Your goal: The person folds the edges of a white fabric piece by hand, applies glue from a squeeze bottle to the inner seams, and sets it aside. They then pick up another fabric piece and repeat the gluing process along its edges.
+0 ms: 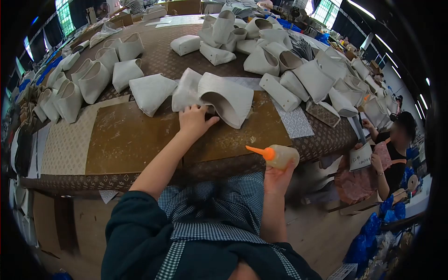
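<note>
My left hand (193, 122) reaches over the table, its fingertips against the lower edge of a white bag-shaped piece (185, 88) and its thumb spread out to the right. Leaning against that piece is another white bag-shaped piece (233, 99), its open mouth toward me and its dark lining showing. In my right hand (279, 179) is a squeeze bottle (283, 157) of yellowish liquid, its orange nozzle (261, 151) pointing left over the table's front edge. Beneath the left hand lies a worn brown board (135, 135).
Rows of white pieces (95, 81) stand on the left of the patterned table (161, 46). A large heap of them (268, 44) fills the back and right. At the right, a co-worker (389, 158) holds a white piece (360, 157). Blue bags (368, 233) lie at lower right.
</note>
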Motion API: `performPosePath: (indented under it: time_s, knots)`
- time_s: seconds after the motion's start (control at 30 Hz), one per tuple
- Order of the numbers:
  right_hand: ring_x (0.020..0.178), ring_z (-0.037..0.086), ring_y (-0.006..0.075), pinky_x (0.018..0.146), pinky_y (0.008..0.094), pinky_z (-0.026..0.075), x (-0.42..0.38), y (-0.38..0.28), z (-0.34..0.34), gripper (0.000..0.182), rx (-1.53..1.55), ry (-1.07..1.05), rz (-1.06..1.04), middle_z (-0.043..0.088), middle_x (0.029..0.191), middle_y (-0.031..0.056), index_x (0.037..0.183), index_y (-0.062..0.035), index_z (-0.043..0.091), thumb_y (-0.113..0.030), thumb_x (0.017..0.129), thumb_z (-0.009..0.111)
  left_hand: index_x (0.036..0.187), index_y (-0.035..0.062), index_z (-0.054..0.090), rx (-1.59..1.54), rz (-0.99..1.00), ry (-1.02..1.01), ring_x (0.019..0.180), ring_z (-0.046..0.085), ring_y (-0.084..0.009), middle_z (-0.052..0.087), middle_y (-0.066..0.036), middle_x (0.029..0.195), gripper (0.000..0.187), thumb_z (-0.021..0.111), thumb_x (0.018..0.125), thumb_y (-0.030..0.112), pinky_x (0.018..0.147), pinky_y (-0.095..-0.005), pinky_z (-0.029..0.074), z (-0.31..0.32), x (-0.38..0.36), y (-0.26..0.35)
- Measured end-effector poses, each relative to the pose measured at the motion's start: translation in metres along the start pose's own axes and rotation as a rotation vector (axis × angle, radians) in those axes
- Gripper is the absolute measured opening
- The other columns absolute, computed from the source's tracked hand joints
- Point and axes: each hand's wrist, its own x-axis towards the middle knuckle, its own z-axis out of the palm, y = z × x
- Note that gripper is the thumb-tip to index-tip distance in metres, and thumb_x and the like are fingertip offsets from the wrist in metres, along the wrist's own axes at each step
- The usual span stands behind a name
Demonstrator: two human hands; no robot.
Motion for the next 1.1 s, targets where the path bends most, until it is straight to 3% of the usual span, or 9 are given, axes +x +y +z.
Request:
performPosePath:
  time_s: [0.07, 0.23, 0.33, 0.43, 0.53, 0.6, 0.67, 0.9, 1.1]
  knots:
    - [0.124, 0.054, 0.0267, 0.102, 0.0429, 0.049, 0.003, 0.001, -0.003, 0.056, 0.017, -0.005, 0.018, 0.053, 0.136, 0.0094, 0.137, -0.0069, 0.043, -0.035, 0.093, 0.064, 0.126, 0.0148, 0.059, -0.033, -0.029, 0.006, 0.112, 0.054, -0.0329, 0.061, -0.013, 0.118, 0.064, 0.07, 0.078, 0.054, 0.093, -0.0487, 0.042, 0.016, 0.027, 0.009]
    - [0.125, 0.053, 0.026, 0.103, 0.0432, 0.048, 0.014, 0.008, -0.008, 0.057, 0.009, 0.033, 0.015, 0.052, 0.137, 0.0086, 0.139, -0.0072, 0.042, -0.035, 0.093, 0.063, 0.14, 0.0119, 0.048, -0.143, 0.348, 0.06, 0.131, 0.041, -0.0353, 0.051, -0.016, 0.134, 0.074, 0.071, 0.077, 0.043, 0.107, -0.0525, 0.034, 0.063, 0.081, 0.011]
    - [0.126, 0.052, 0.0256, 0.103, 0.043, 0.047, 0.017, 0.009, -0.002, 0.057, -0.013, 0.024, 0.028, 0.051, 0.138, 0.0085, 0.139, -0.0071, 0.041, -0.035, 0.094, 0.062, 0.127, 0.01, 0.06, -0.433, 0.417, -0.043, 0.121, 0.051, -0.0329, 0.058, -0.015, 0.124, 0.052, 0.068, 0.081, 0.031, 0.102, -0.0425, 0.04, 0.059, 0.089, 0.005]
    - [0.126, 0.052, 0.0256, 0.104, 0.0426, 0.046, 0.026, 0.015, -0.006, 0.057, 0.026, 0.032, 0.051, 0.05, 0.139, 0.0086, 0.14, -0.0068, 0.04, -0.035, 0.095, 0.06, 0.104, 0.0081, 0.068, -0.481, 0.47, 0.228, 0.108, 0.056, -0.0298, 0.064, -0.011, 0.109, 0.027, 0.07, 0.08, 0.02, 0.096, -0.0411, 0.042, 0.021, 0.062, -0.021]
    - [0.126, 0.051, 0.0256, 0.105, 0.043, 0.046, 0.029, 0.026, -0.003, 0.057, 0.015, 0.015, 0.058, 0.049, 0.14, 0.0086, 0.141, -0.0069, 0.04, -0.035, 0.095, 0.06, 0.117, 0.0099, 0.062, 0.001, 0.183, 0.648, 0.118, 0.049, -0.0362, 0.055, -0.016, 0.125, 0.047, 0.075, 0.076, 0.028, 0.095, -0.0445, 0.042, -0.015, 0.041, -0.081]
    - [0.127, 0.051, 0.0256, 0.105, 0.0433, 0.046, 0.03, 0.036, -0.001, 0.058, 0.014, 0.011, 0.078, 0.049, 0.141, 0.0084, 0.141, -0.0069, 0.04, -0.036, 0.095, 0.06, 0.137, 0.0118, 0.048, 0.284, -0.208, 0.625, 0.125, 0.043, -0.0393, 0.046, -0.02, 0.134, 0.072, 0.077, 0.075, 0.035, 0.098, -0.0446, 0.041, -0.019, 0.03, -0.125]
    - [0.127, 0.051, 0.0255, 0.105, 0.0438, 0.046, 0.029, 0.043, 0.002, 0.058, 0.026, 0.03, 0.099, 0.048, 0.142, 0.008, 0.142, -0.0069, 0.039, -0.036, 0.095, 0.06, 0.148, 0.0129, 0.035, -0.288, -0.334, 0.516, 0.128, 0.041, -0.0414, 0.041, -0.023, 0.139, 0.086, 0.076, 0.078, 0.041, 0.101, -0.0439, 0.039, 0.006, 0.021, -0.187]
    - [0.128, 0.05, 0.0247, 0.106, 0.0432, 0.045, 0.017, 0.05, 0.007, 0.062, -0.03, 0.007, 0.108, 0.046, 0.144, 0.0066, 0.144, -0.006, 0.036, -0.035, 0.095, 0.061, 0.14, 0.007, 0.049, -1.094, -0.309, 0.336, 0.105, 0.058, -0.0153, 0.056, -0.011, 0.127, 0.061, 0.069, 0.082, 0.012, 0.09, -0.0284, 0.047, -0.023, -0.022, -0.191]
    - [0.124, 0.053, 0.0246, 0.106, 0.0418, 0.044, 0.007, 0.036, 0.001, 0.067, -0.171, -0.027, 0.012, 0.049, 0.137, 0.0103, 0.144, -0.0013, 0.034, -0.034, 0.093, 0.063, 0.141, 0.0024, 0.048, -1.273, -0.378, 0.253, 0.105, 0.058, -0.0142, 0.06, -0.008, 0.126, 0.057, 0.058, 0.084, 0.003, 0.093, -0.0276, 0.045, -0.057, -0.097, -0.164]
